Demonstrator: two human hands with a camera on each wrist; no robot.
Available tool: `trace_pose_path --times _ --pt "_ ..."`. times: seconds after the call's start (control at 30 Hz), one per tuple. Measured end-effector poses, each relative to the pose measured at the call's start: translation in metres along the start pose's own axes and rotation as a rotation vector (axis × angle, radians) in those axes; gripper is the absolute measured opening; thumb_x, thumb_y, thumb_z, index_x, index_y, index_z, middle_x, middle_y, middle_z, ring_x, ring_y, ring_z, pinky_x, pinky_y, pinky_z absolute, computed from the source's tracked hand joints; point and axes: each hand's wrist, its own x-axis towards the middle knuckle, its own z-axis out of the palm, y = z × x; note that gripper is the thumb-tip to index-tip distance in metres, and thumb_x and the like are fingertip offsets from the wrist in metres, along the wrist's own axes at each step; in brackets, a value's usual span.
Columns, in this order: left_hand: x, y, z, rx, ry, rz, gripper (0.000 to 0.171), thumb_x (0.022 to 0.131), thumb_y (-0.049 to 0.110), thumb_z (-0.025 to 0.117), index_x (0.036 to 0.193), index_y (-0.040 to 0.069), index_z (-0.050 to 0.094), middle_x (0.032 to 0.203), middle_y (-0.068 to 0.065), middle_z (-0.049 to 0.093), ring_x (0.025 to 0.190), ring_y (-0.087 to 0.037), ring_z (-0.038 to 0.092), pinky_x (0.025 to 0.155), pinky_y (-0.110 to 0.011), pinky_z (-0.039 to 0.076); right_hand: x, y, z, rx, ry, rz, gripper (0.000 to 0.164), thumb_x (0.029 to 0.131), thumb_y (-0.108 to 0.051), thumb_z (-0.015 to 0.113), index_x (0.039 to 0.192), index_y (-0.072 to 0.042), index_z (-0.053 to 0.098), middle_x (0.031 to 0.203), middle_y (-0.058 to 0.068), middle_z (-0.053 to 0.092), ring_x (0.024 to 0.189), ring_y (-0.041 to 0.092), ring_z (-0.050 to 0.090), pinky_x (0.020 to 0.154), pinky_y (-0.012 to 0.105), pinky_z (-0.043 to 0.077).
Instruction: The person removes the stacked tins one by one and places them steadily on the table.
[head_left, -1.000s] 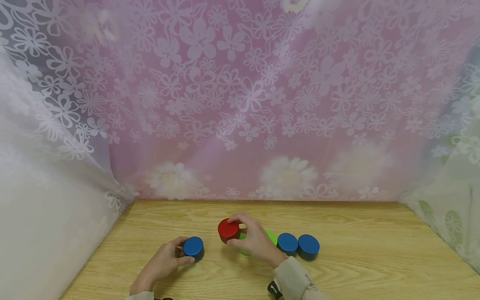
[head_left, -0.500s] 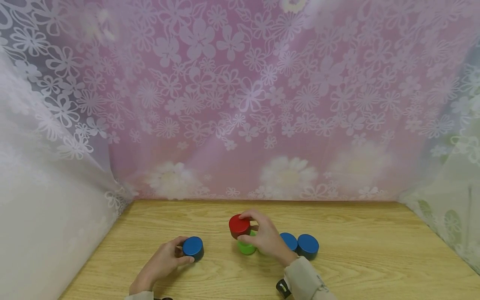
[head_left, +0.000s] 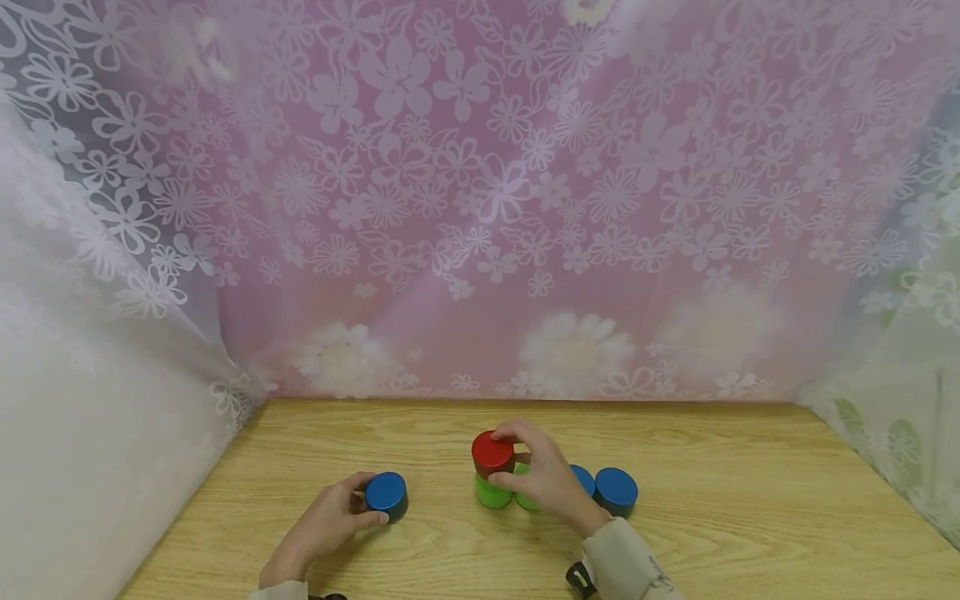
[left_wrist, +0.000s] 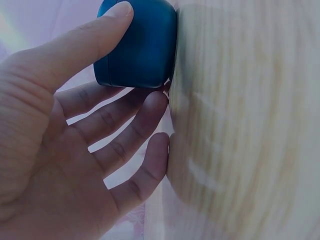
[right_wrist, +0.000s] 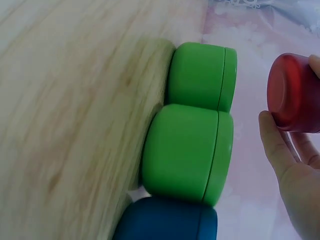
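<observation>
My left hand (head_left: 327,523) pinches a small blue round tin (head_left: 387,495) that stands on the table at the left. In the left wrist view its thumb lies on the tin's lid side and the lower fingers spread near the tabletop. My right hand (head_left: 553,482) grips a red round tin (head_left: 492,452) by its sides. Seen from the right wrist, the red tin (right_wrist: 290,95) hangs above two green tins, with a gap between. The left green tin (head_left: 493,493) is partly covered by the red one in the head view; the second green tin (head_left: 525,497) is mostly behind the hand.
Two more blue tins continue the row on the right, the nearer one (head_left: 582,480) partly behind my right hand and the end one (head_left: 617,492) in full view. A flowered pink curtain (head_left: 480,275) hangs behind the wooden table (head_left: 750,500), with pale curtains at both sides.
My right hand has carried the red tin rightward, from left of the green tins to over the left green one. The left hand and its blue tin have stayed in place.
</observation>
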Motion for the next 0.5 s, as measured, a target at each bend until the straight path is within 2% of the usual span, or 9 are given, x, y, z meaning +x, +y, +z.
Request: trace_pose_path --times 0.27,0.5 --pt "0.0 0.0 -0.001 0.007 -0.004 0.003 0.061 0.084 0.014 0.085 0.133 -0.01 0.057 0.113 -0.013 0.068 0.093 -0.025 0.067 0.079 -0.045 0.057 -0.005 0.002 -0.009 -0.022 -0.011 -0.04 0.041 0.085 0.0 0.081 0.121 -0.001 0.062 0.124 0.018 0.059 0.114 0.039 0.058 0.088 0.037 0.058" --pt "-0.001 0.001 -0.001 0.005 -0.001 0.004 0.061 0.084 0.014 0.085 0.132 -0.011 0.056 0.112 -0.012 0.068 0.094 -0.026 0.067 0.079 -0.045 0.057 -0.009 0.003 -0.014 -0.045 0.003 -0.03 0.042 0.083 0.004 0.081 0.12 -0.003 0.063 0.124 0.015 0.059 0.113 0.036 0.059 0.088 0.036 0.058"
